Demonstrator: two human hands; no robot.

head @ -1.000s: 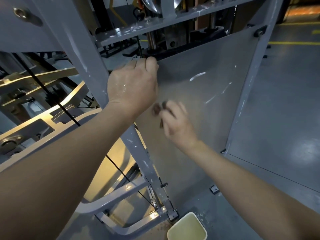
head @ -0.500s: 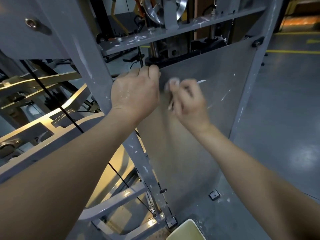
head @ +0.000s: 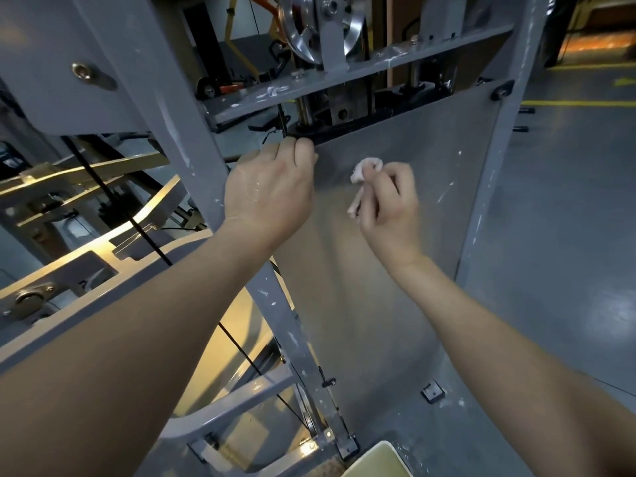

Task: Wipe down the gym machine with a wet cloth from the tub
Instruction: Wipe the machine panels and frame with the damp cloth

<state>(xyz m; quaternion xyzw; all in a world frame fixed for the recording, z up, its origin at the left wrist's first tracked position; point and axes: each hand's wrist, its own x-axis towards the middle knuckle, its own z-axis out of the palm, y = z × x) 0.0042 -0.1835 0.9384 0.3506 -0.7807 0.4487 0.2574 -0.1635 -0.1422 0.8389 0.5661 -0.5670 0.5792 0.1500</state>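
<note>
Tub (head: pixel 378 459) nearest, at bottom edge, just beside foot of grey frame post (head: pixel 296 339). My left hand (head: pixel 272 191) has fingers curled over top edge of machine's panel (head: pixel 395 287), gripping it. My right hand (head: pixel 389 204), just beside it, pinches small bunched white cloth (head: pixel 366 168) at upper panel; contact with the panel unclear. Pulley wheel (head: pixel 309 25) farthest, up top.

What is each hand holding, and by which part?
Right hand pinches the small white cloth near its middle; left hand grips the grey panel by its top edge.
</note>
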